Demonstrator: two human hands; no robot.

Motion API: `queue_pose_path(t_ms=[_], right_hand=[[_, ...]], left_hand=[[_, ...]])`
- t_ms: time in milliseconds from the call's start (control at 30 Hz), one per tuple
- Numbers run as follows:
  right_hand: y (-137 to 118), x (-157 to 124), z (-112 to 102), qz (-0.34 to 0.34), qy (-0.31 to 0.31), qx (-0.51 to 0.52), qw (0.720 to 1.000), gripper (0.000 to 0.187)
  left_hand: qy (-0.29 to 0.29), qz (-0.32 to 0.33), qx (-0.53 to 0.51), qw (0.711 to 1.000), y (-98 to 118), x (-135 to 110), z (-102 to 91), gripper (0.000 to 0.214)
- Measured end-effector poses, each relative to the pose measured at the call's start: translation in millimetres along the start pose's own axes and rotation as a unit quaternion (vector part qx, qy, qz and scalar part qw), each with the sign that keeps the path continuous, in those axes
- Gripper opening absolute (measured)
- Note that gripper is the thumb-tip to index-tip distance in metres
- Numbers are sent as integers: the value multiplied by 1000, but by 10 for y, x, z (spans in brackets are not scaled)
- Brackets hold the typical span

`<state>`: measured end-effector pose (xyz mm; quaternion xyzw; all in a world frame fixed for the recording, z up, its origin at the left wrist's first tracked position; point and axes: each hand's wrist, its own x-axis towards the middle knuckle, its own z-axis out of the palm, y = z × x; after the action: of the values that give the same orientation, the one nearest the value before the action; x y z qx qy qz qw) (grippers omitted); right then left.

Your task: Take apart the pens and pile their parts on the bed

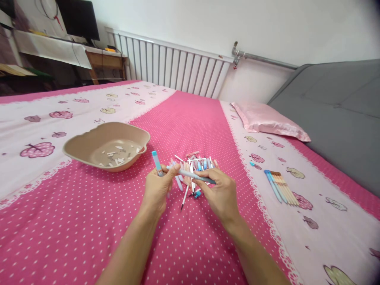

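Between my two hands a slim pen (186, 173) is held nearly level, white toward the left and blue-grey at the right end. My left hand (154, 190) is closed, with thumb and fingers pinching the pen's left end. A light-blue pen piece with a brighter blue tip (157, 163) also stands up out of this hand; its lower part is hidden. Thumb and fingers of my right hand (221, 194) are closed round the blue-grey end. Just behind and below the hands lies a loose pile of pen parts and thin white refills (184, 197), partly covered by my fingers.
At the left sits a beige plastic basin (83, 155) with small white pieces (119, 161) in it. On the right, several assembled pens (280, 188) lie in a row near a small blue piece (252, 164). A pink pillow (268, 120) rests by the grey headboard (335, 103).
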<state>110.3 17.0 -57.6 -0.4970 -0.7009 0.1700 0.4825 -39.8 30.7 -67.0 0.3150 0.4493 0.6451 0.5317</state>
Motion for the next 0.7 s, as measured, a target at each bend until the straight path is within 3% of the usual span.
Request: queue_pose_path(t_ms=[167, 367, 467, 567, 700], right_hand=[[21, 18, 2, -5, 13, -5, 1000, 5], [21, 67, -22, 78, -50, 44, 995, 11], [47, 74, -26, 93, -56, 47, 993, 15], [77, 70, -33, 84, -41, 26, 995, 14], [111, 70, -64, 67, 7, -14, 998, 10]], left_hand=[[-21, -27, 25, 999, 42, -27, 5, 38], [-151, -33, -10, 988, 142, -72, -32, 44], [-170, -45, -8, 984, 137, -65, -37, 36], [-126, -33, 7, 991, 108, -30, -39, 27], [11, -20, 9, 1000, 78, 38, -66, 30]])
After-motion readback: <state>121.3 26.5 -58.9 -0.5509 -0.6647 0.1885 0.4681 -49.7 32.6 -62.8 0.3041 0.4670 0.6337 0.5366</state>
